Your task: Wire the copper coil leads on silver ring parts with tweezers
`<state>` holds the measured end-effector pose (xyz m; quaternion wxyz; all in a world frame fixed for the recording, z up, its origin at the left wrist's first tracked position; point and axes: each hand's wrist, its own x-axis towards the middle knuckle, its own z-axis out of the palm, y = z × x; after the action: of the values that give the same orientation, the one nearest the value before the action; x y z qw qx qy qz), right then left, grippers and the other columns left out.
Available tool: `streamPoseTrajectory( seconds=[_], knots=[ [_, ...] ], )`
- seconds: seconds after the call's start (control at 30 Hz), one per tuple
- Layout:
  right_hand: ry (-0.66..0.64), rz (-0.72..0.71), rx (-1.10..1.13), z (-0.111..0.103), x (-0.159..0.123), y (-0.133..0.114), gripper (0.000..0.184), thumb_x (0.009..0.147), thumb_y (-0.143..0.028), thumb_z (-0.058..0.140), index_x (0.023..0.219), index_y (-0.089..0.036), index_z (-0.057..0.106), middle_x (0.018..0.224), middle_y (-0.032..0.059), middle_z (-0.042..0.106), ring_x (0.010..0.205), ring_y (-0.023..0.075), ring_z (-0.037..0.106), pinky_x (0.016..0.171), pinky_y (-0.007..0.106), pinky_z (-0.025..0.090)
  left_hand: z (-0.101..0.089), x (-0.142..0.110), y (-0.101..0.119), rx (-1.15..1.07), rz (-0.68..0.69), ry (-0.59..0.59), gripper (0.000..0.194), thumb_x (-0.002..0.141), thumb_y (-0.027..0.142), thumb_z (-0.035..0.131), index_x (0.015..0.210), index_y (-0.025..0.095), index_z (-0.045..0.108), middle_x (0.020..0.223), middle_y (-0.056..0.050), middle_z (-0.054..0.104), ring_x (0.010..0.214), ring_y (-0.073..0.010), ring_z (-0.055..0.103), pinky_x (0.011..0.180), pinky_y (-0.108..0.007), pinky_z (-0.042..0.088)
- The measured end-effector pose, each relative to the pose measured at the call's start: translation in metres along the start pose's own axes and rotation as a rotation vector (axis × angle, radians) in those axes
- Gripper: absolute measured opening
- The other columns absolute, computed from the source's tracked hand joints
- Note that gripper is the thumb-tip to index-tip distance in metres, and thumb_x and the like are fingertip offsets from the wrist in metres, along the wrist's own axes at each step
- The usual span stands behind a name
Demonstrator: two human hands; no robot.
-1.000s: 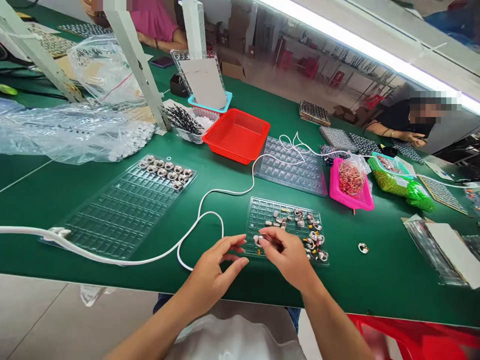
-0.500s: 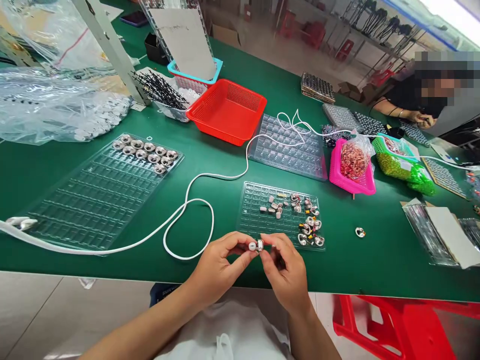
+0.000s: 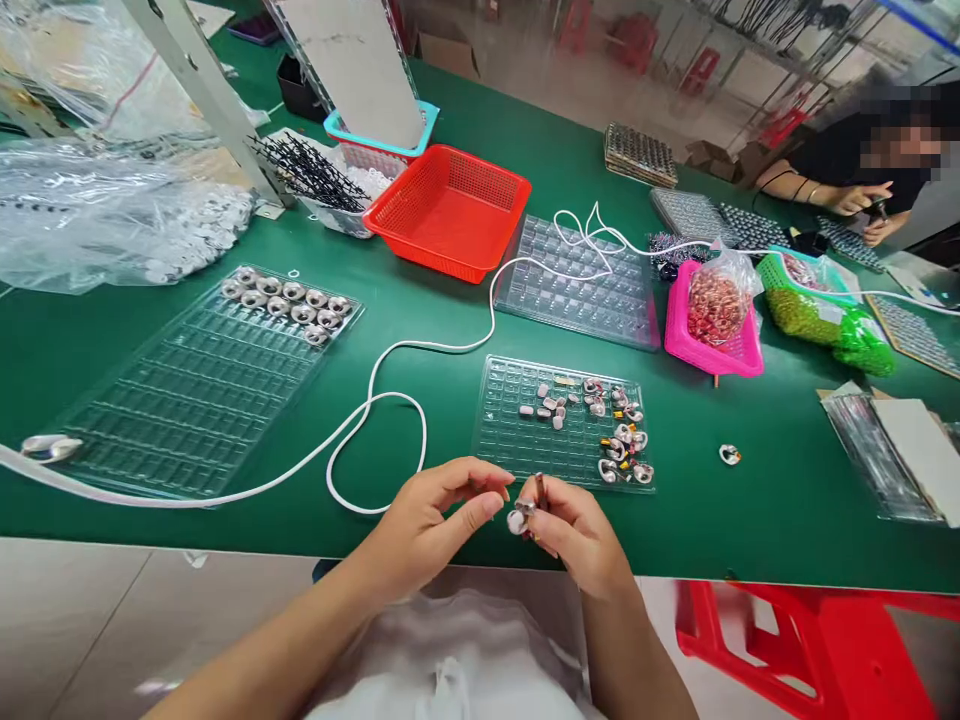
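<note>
At the table's front edge, my right hand [image 3: 577, 530] pinches a small silver part with a white round face [image 3: 517, 520]. A thin dark brown piece [image 3: 540, 488] sticks up between the same fingers; its kind is unclear. My left hand [image 3: 442, 515] is just left of it, thumb and index apart, with nothing visible in them. Behind both hands lies a clear compartment tray [image 3: 510, 440]. On it are pale oblong pieces [image 3: 551, 405] and several silver ring-like parts [image 3: 619, 445], some with yellow, red and black bits.
At left, a larger clear tray [image 3: 187, 400] carries silver ring-like parts [image 3: 277, 300]. A white cable [image 3: 405, 345] loops across the green table. Behind stand a red basket [image 3: 450, 215] and a pink basket [image 3: 712, 355]. One loose part [image 3: 730, 455] lies right. A co-worker [image 3: 832, 170] sits far right.
My hands have come apart; my left fingers have let go of the silver part. It stays in my right hand, slightly lower and turned, and the brown piece now shows.
</note>
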<state>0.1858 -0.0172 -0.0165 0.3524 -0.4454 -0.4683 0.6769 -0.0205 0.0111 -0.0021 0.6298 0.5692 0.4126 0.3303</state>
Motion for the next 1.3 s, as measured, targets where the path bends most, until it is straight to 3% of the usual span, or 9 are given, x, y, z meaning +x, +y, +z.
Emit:
streamPoseTrajectory(
  seconds=[0.17,0.33,0.5,0.6,0.7,0.9,1.1,1.2,1.3],
  knots=[
    [-0.188,0.154,-0.18,-0.004,0.006,-0.009,0.027,0.087,-0.034,0.065,0.069,-0.018,0.051,0.063,-0.0043,0.045,0.059,0.0103,0.036,0.053,0.024,0.028,-0.012,0.007,0.017,0.072,-0.143,-0.314,0.017,0.089,0.031,0.068,0.092,0.017,0.076,0.084,-0.004,0.079,0.076,-0.0173,0.071,0.068,-0.024,0.052],
    [-0.148,0.129,-0.385,0.001,0.009,-0.02,0.027,0.084,-0.02,0.061,0.062,-0.019,0.044,0.058,-0.0072,0.036,0.056,0.0086,0.029,0.05,0.024,0.022,-0.015,0.009,0.022,0.067,-0.276,-0.388,0.01,0.085,0.027,0.071,0.084,0.017,0.071,0.079,-0.002,0.078,0.074,-0.0163,0.07,0.064,-0.023,0.05],
    [0.035,0.034,-0.398,0.004,0.009,-0.021,0.025,0.09,-0.028,0.06,0.068,-0.018,0.055,0.062,-0.0053,0.044,0.059,0.0099,0.036,0.054,0.024,0.029,-0.009,0.011,0.01,-0.174,-0.328,-0.26,0.019,0.082,0.028,0.075,0.096,0.015,0.071,0.084,-0.004,0.077,0.079,-0.0176,0.069,0.073,-0.029,0.055],
    [0.099,-0.002,-0.32,0.003,0.005,-0.013,0.014,0.09,-0.033,0.064,0.086,-0.019,0.065,0.072,-0.0031,0.052,0.063,0.011,0.042,0.057,0.024,0.034,-0.006,0.012,0.003,-0.259,-0.33,-0.149,0.03,0.082,0.028,0.077,0.109,0.015,0.073,0.094,-0.007,0.078,0.08,-0.0161,0.068,0.076,-0.028,0.055],
    [0.112,-0.034,-0.193,0.003,0.001,-0.003,0.019,0.09,-0.037,0.066,0.101,-0.022,0.069,0.08,-0.0008,0.058,0.065,0.0118,0.045,0.059,0.025,0.036,-0.006,0.012,-0.004,-0.338,-0.341,-0.12,0.026,0.083,0.029,0.077,0.105,0.015,0.077,0.092,-0.006,0.078,0.074,-0.0128,0.067,0.074,-0.025,0.055],
    [0.225,-0.009,-0.056,0.007,-0.001,0.004,0.016,0.088,-0.036,0.069,0.09,-0.02,0.068,0.068,-0.0034,0.052,0.057,0.0098,0.04,0.052,0.023,0.032,-0.006,0.008,-0.013,-0.52,-0.394,-0.13,0.022,0.083,0.027,0.078,0.102,0.017,0.078,0.084,-0.005,0.078,0.076,-0.0147,0.071,0.071,-0.024,0.058],
    [0.303,-0.012,-0.005,0.008,0.001,0.003,0.014,0.086,-0.034,0.069,0.087,-0.02,0.067,0.064,-0.0052,0.049,0.053,0.0086,0.038,0.05,0.023,0.03,-0.003,0.005,-0.016,-0.52,-0.409,-0.135,0.019,0.085,0.026,0.077,0.102,0.018,0.078,0.083,-0.004,0.078,0.07,-0.0138,0.07,0.068,-0.024,0.059],
    [0.305,-0.027,-0.011,0.011,-0.001,0.002,0.015,0.086,-0.034,0.07,0.088,-0.02,0.067,0.068,-0.0036,0.053,0.057,0.0097,0.04,0.052,0.024,0.032,0.002,0.002,-0.016,-0.422,-0.336,-0.039,0.014,0.086,0.026,0.075,0.098,0.019,0.079,0.081,-0.002,0.078,0.069,-0.0133,0.07,0.069,-0.023,0.059],
    [0.286,-0.026,-0.08,0.015,-0.004,0.001,0.014,0.086,-0.033,0.07,0.09,-0.02,0.067,0.068,-0.0035,0.053,0.059,0.0103,0.041,0.055,0.024,0.034,0.007,-0.002,-0.011,-0.173,-0.205,0.091,0.014,0.09,0.025,0.068,0.097,0.02,0.078,0.084,-0.003,0.079,0.075,-0.0158,0.073,0.072,-0.024,0.059]
  ],
)
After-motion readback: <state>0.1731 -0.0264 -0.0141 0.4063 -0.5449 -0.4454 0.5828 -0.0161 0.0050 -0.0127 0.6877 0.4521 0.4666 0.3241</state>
